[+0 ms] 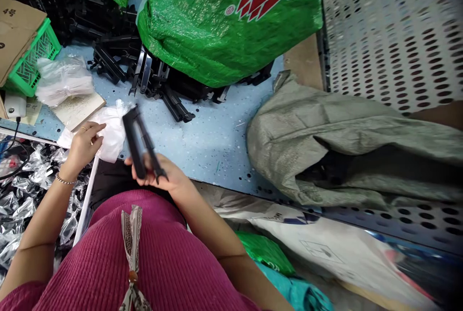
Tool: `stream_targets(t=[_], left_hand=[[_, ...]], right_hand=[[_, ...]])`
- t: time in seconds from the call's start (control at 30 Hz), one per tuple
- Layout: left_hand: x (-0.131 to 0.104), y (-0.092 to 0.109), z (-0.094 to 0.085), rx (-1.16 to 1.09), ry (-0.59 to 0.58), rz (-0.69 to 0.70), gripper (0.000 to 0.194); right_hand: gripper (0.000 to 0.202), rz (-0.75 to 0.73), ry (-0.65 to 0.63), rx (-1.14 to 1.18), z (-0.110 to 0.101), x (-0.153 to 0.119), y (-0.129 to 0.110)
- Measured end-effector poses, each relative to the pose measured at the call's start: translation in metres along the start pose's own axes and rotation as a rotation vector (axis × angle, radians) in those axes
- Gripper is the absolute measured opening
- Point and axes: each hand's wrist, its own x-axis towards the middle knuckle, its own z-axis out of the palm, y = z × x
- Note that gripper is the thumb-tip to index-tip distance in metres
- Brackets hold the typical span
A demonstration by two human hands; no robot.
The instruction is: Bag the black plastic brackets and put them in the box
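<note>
My right hand (pixel 159 171) is closed around a black plastic part (pixel 134 142) with two long parallel bars, held upright over the table's front edge; motion blurs it a little. My left hand (pixel 86 144) hovers at or just touches a heap of thin clear plastic bags (pixel 113 130), its thumb and fingers a little apart with nothing visible between them. Whether the fingertips touch the film I cannot tell. Behind the hands lie several similar black parts (pixel 175 103) in a loose pile.
A big green woven sack (pixel 224 26) stands at the back, and a grey-green sack (pixel 289 128) lies open at the right. At left are a bundle of bags (pixel 65 79), a green basket (pixel 27 70) and a cardboard box (pixel 18 31). Bagged parts (pixel 21 200) fill a container below left.
</note>
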Motion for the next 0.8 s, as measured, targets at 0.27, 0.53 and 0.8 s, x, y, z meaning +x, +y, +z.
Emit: stream_targets(t=[0.27, 0.53, 0.8], left_hand=[[-0.025, 0.028, 0.011, -0.093, -0.077, 0.183, 0.064], [-0.049, 0.031, 0.014, -0.180, 0.035, 0.068, 0.050], [-0.037, 0.025, 0.044, -0.329, 0.356, -0.152, 0.008]], right_hand=[[0.009, 0.070, 0.142, 0.143, -0.006, 0.024, 0.027], [0.018, -0.062, 0.123, 0.226, 0.000, 0.022, 0.000], [0.024, 0.057, 0.002, 0.280, 0.001, 0.024, 0.014]])
